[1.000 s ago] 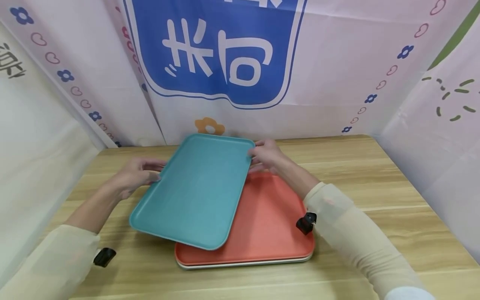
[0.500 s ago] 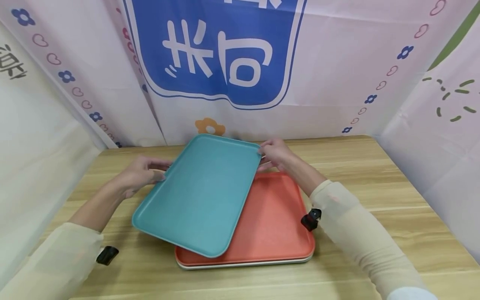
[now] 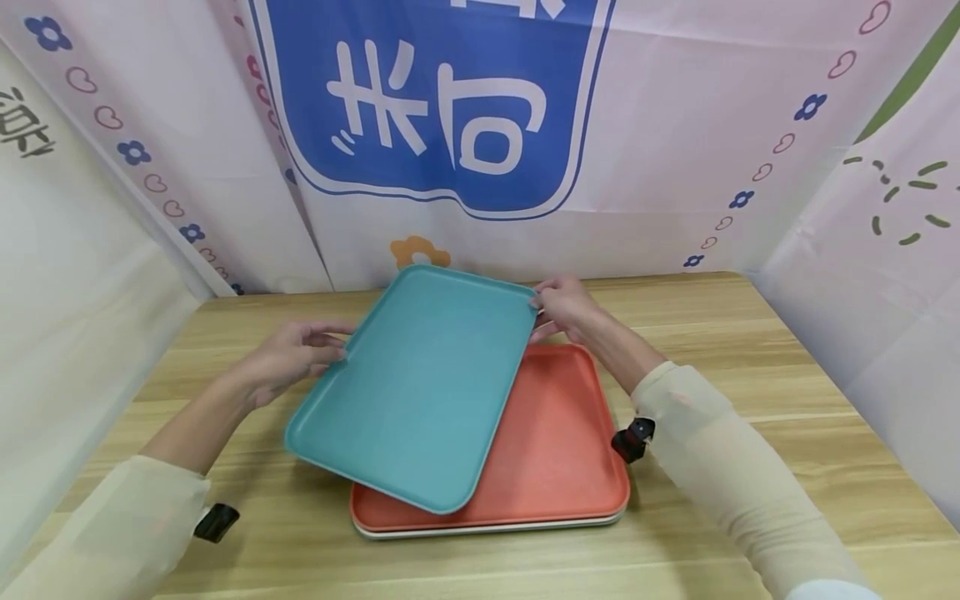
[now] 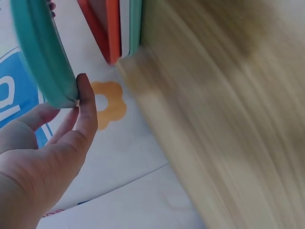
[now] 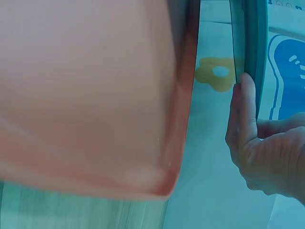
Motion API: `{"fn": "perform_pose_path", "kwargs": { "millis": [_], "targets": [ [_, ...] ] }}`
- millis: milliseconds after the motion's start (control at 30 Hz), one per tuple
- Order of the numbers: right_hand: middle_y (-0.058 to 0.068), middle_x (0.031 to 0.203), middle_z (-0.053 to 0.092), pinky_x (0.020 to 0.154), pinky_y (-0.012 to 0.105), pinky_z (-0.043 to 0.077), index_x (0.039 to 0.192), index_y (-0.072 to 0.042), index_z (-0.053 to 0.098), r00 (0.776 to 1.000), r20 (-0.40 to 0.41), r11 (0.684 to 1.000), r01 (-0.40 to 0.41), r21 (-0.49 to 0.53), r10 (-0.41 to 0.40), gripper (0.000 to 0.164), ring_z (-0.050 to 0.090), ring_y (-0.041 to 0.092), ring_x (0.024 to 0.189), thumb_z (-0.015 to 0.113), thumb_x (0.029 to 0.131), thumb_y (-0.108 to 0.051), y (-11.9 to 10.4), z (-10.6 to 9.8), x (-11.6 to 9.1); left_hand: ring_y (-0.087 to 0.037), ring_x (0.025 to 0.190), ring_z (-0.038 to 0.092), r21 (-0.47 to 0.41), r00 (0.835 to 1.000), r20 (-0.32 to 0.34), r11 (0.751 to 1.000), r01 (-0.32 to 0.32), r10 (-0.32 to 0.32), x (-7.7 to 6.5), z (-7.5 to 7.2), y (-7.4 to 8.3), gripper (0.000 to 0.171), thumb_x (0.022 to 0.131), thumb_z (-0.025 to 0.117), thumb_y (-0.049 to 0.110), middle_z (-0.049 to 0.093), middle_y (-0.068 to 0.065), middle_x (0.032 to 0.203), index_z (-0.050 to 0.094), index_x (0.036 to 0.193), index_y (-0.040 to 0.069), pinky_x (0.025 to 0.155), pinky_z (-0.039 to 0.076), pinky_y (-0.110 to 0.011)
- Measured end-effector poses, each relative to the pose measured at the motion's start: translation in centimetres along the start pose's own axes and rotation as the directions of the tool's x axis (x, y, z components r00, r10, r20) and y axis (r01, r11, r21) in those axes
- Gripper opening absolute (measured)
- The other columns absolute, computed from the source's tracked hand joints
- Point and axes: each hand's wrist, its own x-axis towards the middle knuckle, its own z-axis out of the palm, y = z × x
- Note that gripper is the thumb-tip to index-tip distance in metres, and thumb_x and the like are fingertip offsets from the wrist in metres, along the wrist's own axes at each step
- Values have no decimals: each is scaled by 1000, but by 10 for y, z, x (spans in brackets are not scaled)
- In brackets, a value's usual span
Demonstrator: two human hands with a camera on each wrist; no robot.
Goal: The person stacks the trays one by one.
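Both hands hold a teal rectangular tray, raised and turned at an angle above a red tray. My left hand pinches its left long edge, thumb on the upper side and fingers beneath, as the left wrist view also shows. At the far right corner my right hand grips the rim between thumb and fingers. The red tray tops a stack; the pale edge of a white tray shows under it, and in the left wrist view a green tray lies below that. The teal tray covers the red one's left part.
The stack rests on a wood-grain table. Behind stands a white cloth backdrop with a blue printed sign, and more cloth rises at the left and right sides. Each sleeve bears a small black device.
The teal tray has shifted to the right over the red tray, both hands moving along with it and keeping their hold. The stack beneath has stayed where it was.
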Motion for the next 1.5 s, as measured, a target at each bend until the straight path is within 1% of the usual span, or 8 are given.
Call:
{"fn": "perform_pose_path", "kwargs": {
  "millis": [200, 400, 567, 800, 1033, 1133, 1267, 1500],
  "targets": [
    [22, 94, 55, 60, 40, 58, 125, 14, 45, 1000, -8, 1000, -9, -3, 9, 33, 64, 26, 63, 41, 95, 3, 2, -11, 0, -26, 108, 57, -13, 999, 36, 999, 34, -33, -4, 4, -6, 54, 94, 57, 10, 48, -25, 126, 35, 143, 1, 90, 51, -40],
    [21, 96, 54, 67, 44, 57, 126, 14, 44, 1000, -13, 1000, -8, -10, 8, 34, 64, 26, 64, 40, 95, 3, 3, -23, -2, -26, 107, 56, -30, 997, 74, 999, 29, -27, -6, 7, -12, 57, 94, 58, 11, 48, -25, 124, 32, 142, -3, 89, 52, -40],
    [21, 94, 53, 70, 46, 56, 126, 15, 43, 1000, -27, 1000, 4, 9, -4, 34, 64, 25, 63, 40, 94, 4, 3, -30, -2, -24, 103, 58, -37, 995, 99, 999, 38, -34, -7, 6, -16, 59, 93, 59, 11, 52, -23, 119, 31, 142, -4, 87, 52, -40],
    [19, 89, 55, 63, 41, 58, 128, 17, 40, 1000, -28, 1000, 12, 15, -12, 36, 65, 25, 61, 38, 95, 4, 6, -38, -4, -25, 96, 63, -65, 991, 136, 998, 15, -6, -10, 5, -22, 58, 93, 58, 10, 61, -20, 107, 30, 141, -8, 83, 54, -43],
    [21, 92, 53, 65, 40, 58, 128, 17, 40, 999, -46, 1000, 16, 15, -15, 35, 65, 25, 62, 37, 95, 4, 10, -45, -5, -32, 87, 66, -118, 987, 163, 993, 3, 16, -11, 6, -27, 57, 91, 59, 2, 64, -21, 99, 30, 138, -11, 82, 52, -54],
    [22, 95, 53, 66, 40, 58, 130, 17, 39, 999, -53, 1000, 11, 11, -11, 36, 65, 25, 64, 38, 96, 3, 10, -49, -6, -36, 88, 65, -131, 986, 169, 991, 11, 11, -10, 7, -28, 58, 90, 60, 1, 64, -21, 98, 29, 138, -11, 83, 51, -54],
    [23, 96, 53, 68, 40, 58, 130, 17, 38, 998, -61, 1000, 6, 19, -5, 37, 65, 26, 67, 38, 96, 3, 11, -52, -7, -41, 90, 64, -147, 980, 196, 989, 3, 27, -9, 10, -29, 61, 91, 58, 2, 63, -23, 99, 25, 140, -13, 81, 53, -52],
    [24, 98, 52, 69, 40, 58, 131, 18, 37, 998, -66, 999, -3, 38, 6, 38, 65, 25, 67, 38, 96, 3, 13, -57, -9, -37, 89, 65, -182, 975, 218, 983, -4, 44, -5, 13, -30, 59, 93, 55, 1, 62, -23, 100, 22, 140, -13, 80, 54, -49]
  ]
}}
